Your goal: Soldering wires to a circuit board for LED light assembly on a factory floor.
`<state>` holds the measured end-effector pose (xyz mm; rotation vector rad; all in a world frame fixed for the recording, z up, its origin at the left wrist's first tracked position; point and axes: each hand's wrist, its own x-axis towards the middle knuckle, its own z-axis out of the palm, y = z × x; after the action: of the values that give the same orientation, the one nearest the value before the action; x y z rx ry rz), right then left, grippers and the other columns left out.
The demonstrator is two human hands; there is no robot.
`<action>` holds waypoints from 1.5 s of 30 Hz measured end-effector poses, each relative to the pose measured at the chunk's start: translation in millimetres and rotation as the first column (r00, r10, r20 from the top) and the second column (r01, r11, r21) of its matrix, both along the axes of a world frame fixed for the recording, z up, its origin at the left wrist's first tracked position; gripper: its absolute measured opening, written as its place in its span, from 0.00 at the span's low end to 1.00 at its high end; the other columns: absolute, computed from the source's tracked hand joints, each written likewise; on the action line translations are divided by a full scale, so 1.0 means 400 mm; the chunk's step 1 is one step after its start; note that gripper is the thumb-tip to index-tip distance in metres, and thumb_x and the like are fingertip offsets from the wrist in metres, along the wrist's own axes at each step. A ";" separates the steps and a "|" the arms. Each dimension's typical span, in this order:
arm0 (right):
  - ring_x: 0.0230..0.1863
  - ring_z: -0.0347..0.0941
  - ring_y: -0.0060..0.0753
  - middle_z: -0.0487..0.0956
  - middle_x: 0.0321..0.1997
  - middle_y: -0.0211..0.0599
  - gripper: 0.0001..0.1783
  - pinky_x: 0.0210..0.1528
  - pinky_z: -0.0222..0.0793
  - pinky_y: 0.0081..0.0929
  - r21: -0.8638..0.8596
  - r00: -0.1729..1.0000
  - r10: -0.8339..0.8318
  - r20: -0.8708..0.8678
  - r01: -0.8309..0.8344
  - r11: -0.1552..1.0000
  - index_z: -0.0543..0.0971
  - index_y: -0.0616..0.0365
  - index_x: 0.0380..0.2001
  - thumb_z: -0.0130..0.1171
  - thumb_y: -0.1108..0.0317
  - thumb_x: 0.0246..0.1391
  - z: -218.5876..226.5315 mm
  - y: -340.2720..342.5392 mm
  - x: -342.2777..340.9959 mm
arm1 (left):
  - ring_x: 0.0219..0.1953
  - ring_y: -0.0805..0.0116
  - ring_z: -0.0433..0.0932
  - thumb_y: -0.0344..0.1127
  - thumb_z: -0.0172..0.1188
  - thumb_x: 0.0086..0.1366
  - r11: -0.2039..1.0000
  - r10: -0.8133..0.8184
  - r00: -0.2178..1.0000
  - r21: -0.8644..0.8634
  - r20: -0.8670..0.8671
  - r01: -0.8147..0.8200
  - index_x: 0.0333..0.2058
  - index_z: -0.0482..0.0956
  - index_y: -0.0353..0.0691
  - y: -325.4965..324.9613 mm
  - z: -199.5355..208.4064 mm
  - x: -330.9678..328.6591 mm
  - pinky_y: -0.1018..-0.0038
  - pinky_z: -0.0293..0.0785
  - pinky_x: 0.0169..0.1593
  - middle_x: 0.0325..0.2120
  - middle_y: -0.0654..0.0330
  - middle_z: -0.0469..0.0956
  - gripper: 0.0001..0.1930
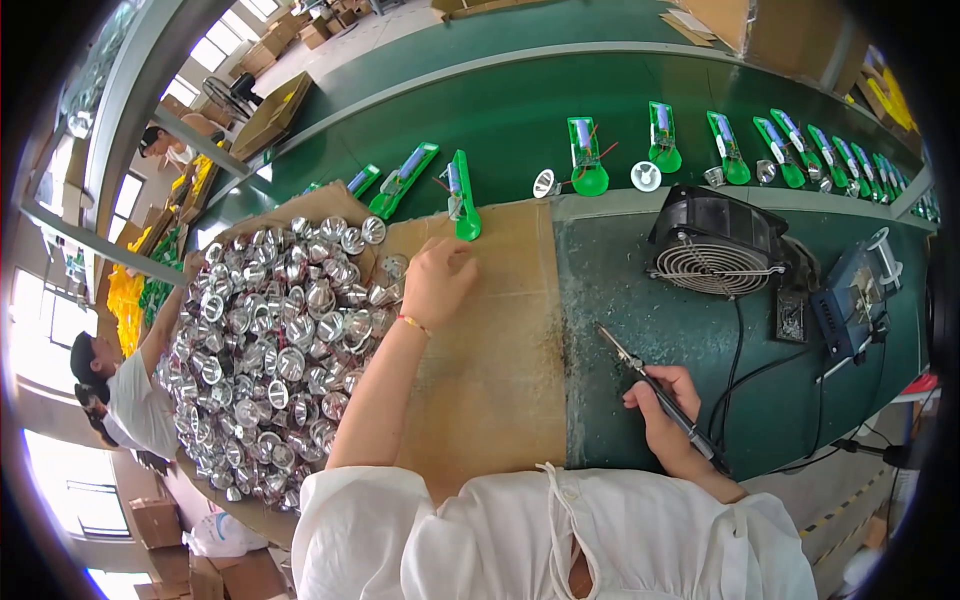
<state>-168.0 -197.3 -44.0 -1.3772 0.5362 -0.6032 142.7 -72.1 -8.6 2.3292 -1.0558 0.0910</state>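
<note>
My left hand (438, 285) is over the brown board (500, 340), fingers loosely bent, thumb and forefinger apart, with nothing visible between them. Just beyond its fingertips lies a green plastic torch housing (466, 215) with a blue cell and red wire; whether they touch is unclear. In my right hand (665, 410) is a soldering iron (680, 412), gripped like a pen, its tip pointing up and left over the green work surface. To the left of my left forearm spreads a big heap of shiny torch reflectors (290, 365), some with red wires.
A black fan (715, 245) stands at right, beside a blue soldering station (850, 310) with a solder spool (883, 255). Along the green belt (500, 110) lie several more green housings (590, 175). Black cables (735, 370) trail at right. Another person (140, 390) works at far left.
</note>
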 end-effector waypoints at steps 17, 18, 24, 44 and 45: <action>0.22 0.71 0.24 0.75 0.22 0.39 0.11 0.27 0.70 0.20 -0.059 0.996 -0.060 0.061 0.063 0.996 0.67 0.65 0.36 0.52 0.69 0.53 -0.017 0.011 -0.003 | 0.45 0.47 0.70 0.42 0.56 0.49 0.963 0.119 0.992 0.239 0.034 -0.124 0.49 0.69 0.46 -0.151 -0.015 0.004 0.62 0.69 0.48 0.52 0.50 0.60 0.26; 0.22 0.71 0.24 0.75 0.23 0.40 0.11 0.27 0.70 0.20 -0.052 0.996 -0.061 0.057 0.064 0.997 0.67 0.65 0.36 0.52 0.70 0.53 -0.018 0.011 -0.004 | 0.45 0.49 0.70 0.43 0.57 0.50 0.970 0.059 0.998 0.238 0.003 -0.058 0.49 0.69 0.46 -0.111 0.000 -0.041 0.61 0.69 0.47 0.52 0.50 0.61 0.25; 0.20 0.70 0.26 0.73 0.21 0.40 0.10 0.24 0.70 0.21 -0.072 0.998 -0.051 0.028 0.053 0.996 0.65 0.65 0.36 0.49 0.70 0.54 -0.022 0.001 -0.005 | 0.31 0.58 0.77 0.48 0.59 0.52 0.995 0.059 0.998 -0.078 0.011 -0.058 0.37 0.75 0.43 0.056 0.111 -0.185 0.65 0.74 0.32 0.34 0.56 0.74 0.18; 0.22 0.71 0.27 0.75 0.24 0.44 0.11 0.27 0.71 0.23 -0.014 0.999 0.021 -0.026 -0.021 1.000 0.63 0.66 0.38 0.50 0.73 0.54 -0.021 0.000 -0.019 | 0.32 0.56 0.75 0.36 0.59 0.53 0.966 0.251 0.963 0.037 0.099 -0.256 0.27 0.77 0.39 -0.222 -0.135 0.347 0.65 0.70 0.39 0.26 0.53 0.77 0.07; 0.22 0.71 0.26 0.75 0.24 0.44 0.11 0.27 0.70 0.22 -0.006 1.000 0.022 -0.011 -0.022 1.000 0.63 0.66 0.38 0.49 0.73 0.54 -0.031 0.003 -0.016 | 0.34 0.53 0.74 0.37 0.56 0.56 0.976 0.212 0.976 0.036 0.048 -0.213 0.27 0.77 0.39 -0.202 -0.134 0.345 0.63 0.69 0.39 0.27 0.51 0.76 0.07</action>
<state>-174.6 -196.0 -56.2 -1.3917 0.5278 -0.5801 280.6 -153.0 -62.2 2.4812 -0.8323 0.2057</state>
